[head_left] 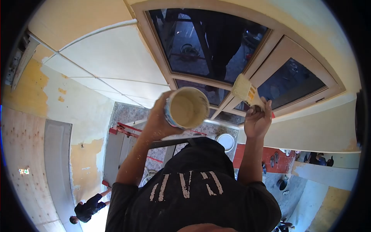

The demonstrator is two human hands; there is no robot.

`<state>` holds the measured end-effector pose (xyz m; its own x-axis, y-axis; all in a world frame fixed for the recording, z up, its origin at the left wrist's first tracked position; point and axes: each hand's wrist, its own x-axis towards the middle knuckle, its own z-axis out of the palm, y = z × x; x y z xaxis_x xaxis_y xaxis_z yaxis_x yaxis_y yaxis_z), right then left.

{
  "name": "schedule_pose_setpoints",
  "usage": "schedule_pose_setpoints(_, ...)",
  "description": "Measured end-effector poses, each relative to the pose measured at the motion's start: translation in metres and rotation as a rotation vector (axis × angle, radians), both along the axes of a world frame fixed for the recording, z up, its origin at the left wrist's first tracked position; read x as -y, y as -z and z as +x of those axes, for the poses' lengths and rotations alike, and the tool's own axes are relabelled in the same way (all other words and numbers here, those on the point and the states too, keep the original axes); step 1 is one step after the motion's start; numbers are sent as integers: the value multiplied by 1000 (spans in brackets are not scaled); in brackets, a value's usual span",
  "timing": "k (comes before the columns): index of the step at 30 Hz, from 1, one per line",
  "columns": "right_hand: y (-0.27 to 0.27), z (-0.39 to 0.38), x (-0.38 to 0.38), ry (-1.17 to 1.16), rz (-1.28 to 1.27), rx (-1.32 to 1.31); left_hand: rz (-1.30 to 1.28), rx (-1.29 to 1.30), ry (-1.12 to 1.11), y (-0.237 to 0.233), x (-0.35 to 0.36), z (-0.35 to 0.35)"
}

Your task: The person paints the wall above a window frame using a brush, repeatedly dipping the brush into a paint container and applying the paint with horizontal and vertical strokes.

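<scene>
The brush (250, 95) was held in the right hand (258, 123), its fingers closed about the handle and its pale, coated bristles pointing up and leftward, beside the lower right corner of the large glass pane (185, 50); whether they touched the window frame (267, 57) could not be told. The left hand (156, 120) grasped the tin (167, 113) around its side, mouth open toward the viewer, with beige paint (181, 110) inside. In judgement, good handling called for a steady tin near the bristles, surplus wiped on its rim, and light, even strokes keeping paint off the glass. Farther out, a round white lid or bucket (225, 142) lay below, near the patterned floor (129, 112).
</scene>
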<state>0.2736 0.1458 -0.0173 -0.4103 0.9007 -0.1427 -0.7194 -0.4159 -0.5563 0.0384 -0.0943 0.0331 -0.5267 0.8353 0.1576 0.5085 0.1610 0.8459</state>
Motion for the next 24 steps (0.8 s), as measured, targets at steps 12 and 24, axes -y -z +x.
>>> schedule_pose_setpoints(12, 3, 12, -17, 85, -94, 2, 0, -97, -289, 14, 22, 6)
schedule_pose_setpoints(24, 6, 26, -32, 0, -57, -104, -151, -164, -361, 43, -11, -10)
